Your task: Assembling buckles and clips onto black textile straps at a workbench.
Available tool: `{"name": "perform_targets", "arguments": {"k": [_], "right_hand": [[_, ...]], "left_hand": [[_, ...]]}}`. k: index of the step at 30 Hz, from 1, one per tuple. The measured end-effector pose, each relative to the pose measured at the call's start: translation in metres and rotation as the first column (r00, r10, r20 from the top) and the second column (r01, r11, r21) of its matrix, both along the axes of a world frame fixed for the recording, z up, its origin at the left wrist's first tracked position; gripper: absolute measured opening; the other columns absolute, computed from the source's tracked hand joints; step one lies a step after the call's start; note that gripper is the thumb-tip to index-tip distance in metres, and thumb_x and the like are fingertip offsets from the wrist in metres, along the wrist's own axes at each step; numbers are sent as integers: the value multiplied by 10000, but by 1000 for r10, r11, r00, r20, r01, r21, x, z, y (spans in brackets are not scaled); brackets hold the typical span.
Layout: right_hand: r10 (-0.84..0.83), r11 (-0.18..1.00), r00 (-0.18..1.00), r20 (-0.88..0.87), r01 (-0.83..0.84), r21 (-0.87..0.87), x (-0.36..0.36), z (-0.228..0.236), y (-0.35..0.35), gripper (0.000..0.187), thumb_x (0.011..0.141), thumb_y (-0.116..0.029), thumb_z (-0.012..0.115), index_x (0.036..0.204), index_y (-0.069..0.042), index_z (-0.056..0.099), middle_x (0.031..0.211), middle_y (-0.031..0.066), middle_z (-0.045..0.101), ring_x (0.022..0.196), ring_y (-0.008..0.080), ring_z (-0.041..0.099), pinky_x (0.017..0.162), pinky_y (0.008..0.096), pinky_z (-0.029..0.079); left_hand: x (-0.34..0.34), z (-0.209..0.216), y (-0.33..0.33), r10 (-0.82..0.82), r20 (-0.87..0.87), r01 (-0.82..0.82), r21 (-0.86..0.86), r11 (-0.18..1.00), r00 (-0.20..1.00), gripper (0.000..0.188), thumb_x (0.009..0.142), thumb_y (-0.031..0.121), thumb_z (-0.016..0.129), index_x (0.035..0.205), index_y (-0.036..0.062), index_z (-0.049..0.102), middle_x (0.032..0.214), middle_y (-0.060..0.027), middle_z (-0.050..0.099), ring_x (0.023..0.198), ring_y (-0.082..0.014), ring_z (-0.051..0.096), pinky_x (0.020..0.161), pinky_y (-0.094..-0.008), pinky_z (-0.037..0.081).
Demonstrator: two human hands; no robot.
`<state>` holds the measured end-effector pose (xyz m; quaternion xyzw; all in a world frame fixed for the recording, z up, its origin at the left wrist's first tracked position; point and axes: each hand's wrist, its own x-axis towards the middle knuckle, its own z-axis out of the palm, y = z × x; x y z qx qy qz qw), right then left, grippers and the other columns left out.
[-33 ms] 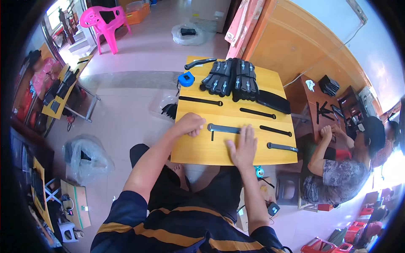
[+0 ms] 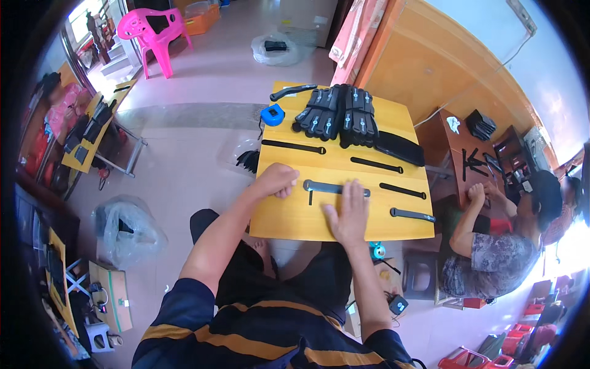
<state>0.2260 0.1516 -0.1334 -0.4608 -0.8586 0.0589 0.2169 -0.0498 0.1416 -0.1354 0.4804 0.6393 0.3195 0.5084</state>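
Observation:
On the yellow table (image 2: 289,224), a grey strap (image 2: 326,186) lies flat, its wider rounded end toward the left. My right hand (image 2: 349,215) rests palm down across the strap near its right end, fingers stretched. Just left of the strap, my left hand (image 2: 278,180) is closed with curled fingers; whatever may be inside is hidden. A short thin black piece (image 2: 310,197) lies below the strap's left end. Around them are a black strap (image 2: 294,147) at far left, another black strap (image 2: 376,165), a third black strap (image 2: 402,190), and a grey strap (image 2: 412,214) at right.
Bundled dark straps (image 2: 335,114) lie at the table's far side, beside a black pouch-like piece (image 2: 399,148) and a blue tape measure (image 2: 272,115). To the right, another person (image 2: 504,246) sits at a brown table (image 2: 458,157). A plastic bag (image 2: 129,230) is on the floor at left.
My right hand has shifted slightly to the left, so the right end of the grey strap now shows beside the fingers. My left hand looks unmoved.

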Motion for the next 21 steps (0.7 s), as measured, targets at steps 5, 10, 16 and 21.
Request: {"name": "perform_targets", "arguments": {"k": [5,10,16,21], "right_hand": [[281,957,957,76,-273,-96,-52,-9,-14,834,966,-560,534,1540,11,335,1622,213,292,1517,374,252,1193,583,233],[259,960,962,92,-246,-132,-56,-11,-14,859,957,-599,519,1541,7,344,1628,190,295,1521,367,246,1199,583,222],[250,960,965,78,-236,-153,-59,-6,-16,844,946,-577,559,1531,5,380,1629,191,295,1529,370,219,1194,623,194],[240,953,970,-39,-243,-180,-46,5,-12,850,951,-558,565,1546,5,339,1633,211,269,1532,356,217,1200,622,176]], "left_hand": [[3,-8,-6,103,125,-113,79,990,987,419,984,417,573,835,33,648,637,-50,635,504,-132,610,469,-265,481],[7,0,-6,83,105,-93,89,992,991,432,995,408,565,824,20,649,645,-58,640,521,-133,614,494,-273,494],[8,-3,-6,103,79,-112,116,987,992,419,987,385,571,805,16,649,653,-61,649,527,-135,617,501,-279,494],[12,-1,-8,145,76,-153,121,981,987,388,989,353,586,792,23,642,633,-65,634,511,-148,604,490,-283,486]]}}
